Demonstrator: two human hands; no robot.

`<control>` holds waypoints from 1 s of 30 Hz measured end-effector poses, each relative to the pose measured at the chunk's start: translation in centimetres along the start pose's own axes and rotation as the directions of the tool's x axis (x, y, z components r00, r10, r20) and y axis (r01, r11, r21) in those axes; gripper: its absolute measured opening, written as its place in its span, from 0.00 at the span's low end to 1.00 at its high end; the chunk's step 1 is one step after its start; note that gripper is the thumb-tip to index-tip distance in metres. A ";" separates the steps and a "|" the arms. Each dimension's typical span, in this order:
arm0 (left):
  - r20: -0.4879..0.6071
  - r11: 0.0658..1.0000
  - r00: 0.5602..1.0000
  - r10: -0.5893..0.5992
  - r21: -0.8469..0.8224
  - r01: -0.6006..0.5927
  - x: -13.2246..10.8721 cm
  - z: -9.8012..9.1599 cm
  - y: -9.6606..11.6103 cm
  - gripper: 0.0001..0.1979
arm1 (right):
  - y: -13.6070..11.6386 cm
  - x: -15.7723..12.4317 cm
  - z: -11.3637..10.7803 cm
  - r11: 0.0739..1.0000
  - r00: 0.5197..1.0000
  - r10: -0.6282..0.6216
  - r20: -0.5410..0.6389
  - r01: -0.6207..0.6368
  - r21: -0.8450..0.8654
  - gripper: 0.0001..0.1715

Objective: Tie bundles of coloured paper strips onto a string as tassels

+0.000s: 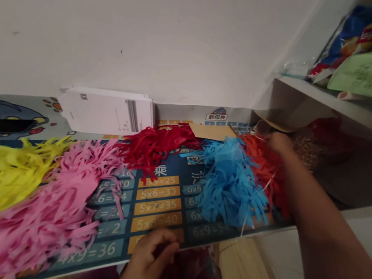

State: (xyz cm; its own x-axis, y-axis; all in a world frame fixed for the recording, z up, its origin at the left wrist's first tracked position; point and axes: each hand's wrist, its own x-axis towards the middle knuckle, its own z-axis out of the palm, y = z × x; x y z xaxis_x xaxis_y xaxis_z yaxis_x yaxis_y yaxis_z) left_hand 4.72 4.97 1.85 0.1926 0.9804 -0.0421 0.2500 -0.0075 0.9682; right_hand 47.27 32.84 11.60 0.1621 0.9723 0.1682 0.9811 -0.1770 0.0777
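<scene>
The left hand (153,254) curls at the surface's (161,195) front edge, its grip unclear. Pink fringe (57,205) fills the front left corner; blue fringe (231,182) lies toward the right edge. Beside it, the right hand (280,143), well apart from the left, meets orange-red fringe (267,164); whether it pinches any, I cannot tell. White cards (107,113) stand along the back edge.

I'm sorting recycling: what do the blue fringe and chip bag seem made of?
Blue fringe: probably matte tissue paper, by its thin, curling strips; thin fabric is possible. Chip bag: likely plastic film, slightly glossy, by its crinkled, printed surface.
</scene>
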 end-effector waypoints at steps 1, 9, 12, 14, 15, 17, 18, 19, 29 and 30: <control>-0.006 0.997 0.999 -0.040 -0.072 0.039 0.2 -0.2 0.0 0.17 | 0.6 -0.5 -0.9 0.998 0.999 0.038 -0.018 -0.037 0.049 0.18; 0.078 0.585 0.936 -0.343 -0.762 0.278 0.8 0.3 0.9 0.22 | -8.0 -20.4 -4.5 0.830 0.969 -0.060 -0.238 0.181 0.528 0.32; 0.122 0.434 0.911 -0.395 -0.849 0.302 0.4 0.2 1.0 0.23 | -14.6 -29.6 -3.4 0.578 0.884 -0.454 -0.106 0.384 0.720 0.31; 0.117 0.410 0.909 -0.400 -0.864 0.292 -0.3 -0.1 1.1 0.23 | -17.9 -33.0 -2.6 0.493 0.846 -0.532 -0.039 0.346 0.798 0.26; 0.108 0.409 0.910 -0.399 -0.867 0.283 -0.6 -0.3 1.1 0.23 | -19.1 -33.9 -2.2 0.469 0.840 -0.542 -0.018 0.321 0.823 0.24; 0.090 0.412 0.914 -0.395 -0.872 0.263 -1.4 -0.7 1.1 0.22 | -20.5 -34.4 -1.8 0.437 0.845 -0.534 -0.013 0.289 0.852 0.21; 0.081 0.413 0.918 -0.389 -0.875 0.252 -1.7 -0.9 1.1 0.22 | -20.8 -34.4 -1.8 0.422 0.841 -0.540 -0.014 0.285 0.861 0.21; 0.072 0.413 0.921 -0.382 -0.878 0.240 -1.9 -1.1 1.1 0.22 | -20.9 -34.3 -1.8 0.410 0.833 -0.553 -0.013 0.286 0.866 0.21; 0.023 0.457 0.944 -0.329 -0.871 0.180 -3.1 -1.4 1.5 0.20 | -21.3 -34.6 -2.4 0.417 0.798 -0.602 -0.023 0.339 0.843 0.19; 0.019 0.461 0.943 -0.332 -0.869 0.180 -3.1 -1.5 1.5 0.20 | -21.3 -34.6 -2.4 0.411 0.796 -0.605 -0.017 0.330 0.850 0.19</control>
State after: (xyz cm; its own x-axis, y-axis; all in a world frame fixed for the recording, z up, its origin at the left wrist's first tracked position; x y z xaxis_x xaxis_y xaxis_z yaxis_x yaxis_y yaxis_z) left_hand 3.11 2.20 3.78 0.1170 0.9233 -0.3657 -0.6750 0.3440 0.6527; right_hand 20.56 2.61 6.46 -0.4658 0.8788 0.1032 0.5465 0.3775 -0.7476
